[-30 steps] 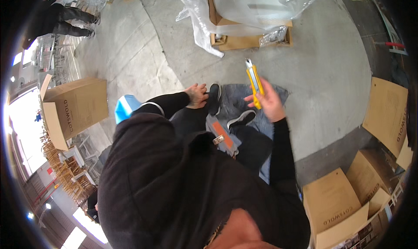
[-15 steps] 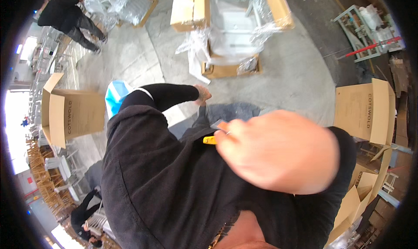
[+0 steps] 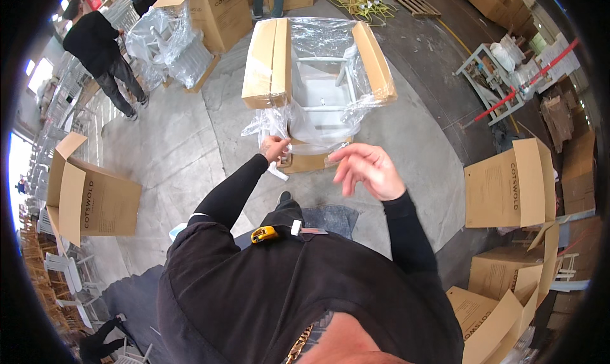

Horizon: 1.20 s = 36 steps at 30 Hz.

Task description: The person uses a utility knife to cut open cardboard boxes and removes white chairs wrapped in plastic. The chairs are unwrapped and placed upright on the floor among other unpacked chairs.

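Note:
Ahead of me on the floor stands a pale grey chair frame (image 3: 322, 117), wrapped in clear plastic film (image 3: 323, 27). Long cardboard pieces (image 3: 267, 65) flank it, and another cardboard piece (image 3: 311, 164) lies under its near end. My left hand (image 3: 274, 149) pinches loose whitish film at the near left corner. To the right, my right hand (image 3: 370, 171) hovers by the near edge, fingers apart and lightly bent, with nothing seen in it. At my waist sit a yellow-and-black tool (image 3: 264, 234) and a flat greyish strip (image 3: 314, 231) with a white end.
Open cardboard boxes stand at left (image 3: 108, 200) and right (image 3: 492, 185). A person in black (image 3: 95, 43) stands far left beside another wrapped bundle (image 3: 171, 49). A metal rack with a red bar (image 3: 505, 100), yellow straps (image 3: 361, 5) and a pallet (image 3: 410, 0) are farther off.
My right hand has left my waist and moved forward, opening. My left hand has reached forward to the film. The wrapped chair frame appears nearer, and my view has tilted up.

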Motion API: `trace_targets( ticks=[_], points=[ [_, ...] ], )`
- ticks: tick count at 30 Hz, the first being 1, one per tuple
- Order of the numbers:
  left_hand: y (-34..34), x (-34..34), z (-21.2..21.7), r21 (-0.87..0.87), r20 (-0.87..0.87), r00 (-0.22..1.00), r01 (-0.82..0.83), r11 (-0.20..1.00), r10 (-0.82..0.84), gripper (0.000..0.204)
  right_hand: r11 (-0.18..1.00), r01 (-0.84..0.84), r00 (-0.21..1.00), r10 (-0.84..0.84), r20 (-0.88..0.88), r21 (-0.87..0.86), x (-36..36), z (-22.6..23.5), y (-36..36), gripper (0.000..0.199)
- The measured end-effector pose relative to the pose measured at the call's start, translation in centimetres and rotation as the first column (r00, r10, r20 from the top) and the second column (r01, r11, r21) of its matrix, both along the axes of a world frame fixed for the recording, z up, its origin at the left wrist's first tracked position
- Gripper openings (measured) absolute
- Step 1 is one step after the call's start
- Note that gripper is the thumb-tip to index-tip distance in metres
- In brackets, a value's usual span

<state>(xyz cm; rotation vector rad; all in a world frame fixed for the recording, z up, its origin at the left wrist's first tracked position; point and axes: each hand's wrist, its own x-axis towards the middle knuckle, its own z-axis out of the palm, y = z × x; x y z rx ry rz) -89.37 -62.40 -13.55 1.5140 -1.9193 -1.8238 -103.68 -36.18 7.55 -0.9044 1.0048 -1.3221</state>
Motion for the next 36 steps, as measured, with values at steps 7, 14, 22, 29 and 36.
trace_targets(
  ticks=[7,14,22,29,36],
  points=[
    [-6.1,-7.1,1.1,-0.738,0.41,0.912,0.342,0.581,-0.015,0.051,0.625,0.542,0.824,-0.528,-0.207,0.562,-4.0,-18.6,-5.5,0.027],
    [-10.0,-8.1,-2.9,-0.801,0.344,0.932,0.354,0.483,-0.112,0.028,0.783,0.556,0.817,-0.455,-0.355,0.277,-10.7,-18.0,-24.7,0.041],
    [-12.6,-3.0,1.0,-0.654,0.08,0.84,0.45,0.608,-0.537,0.021,0.766,0.568,0.647,-0.189,-0.739,0.302,-10.2,-22.0,-41.0,0.115],
    [-19.5,10.7,-1.0,-0.576,0.363,0.88,0.471,0.668,-0.307,0.014,0.839,0.491,0.756,-0.278,-0.593,0.233,-10.2,-23.6,-41.0,0.104],
    [-34.4,15.9,0.5,-0.811,0.214,0.659,-0.292,0.507,0.722,0.03,0.86,0.47,0.782,-0.3,-0.547,0.2,-10.9,-25.2,-41.5,0.105]
  ],
)
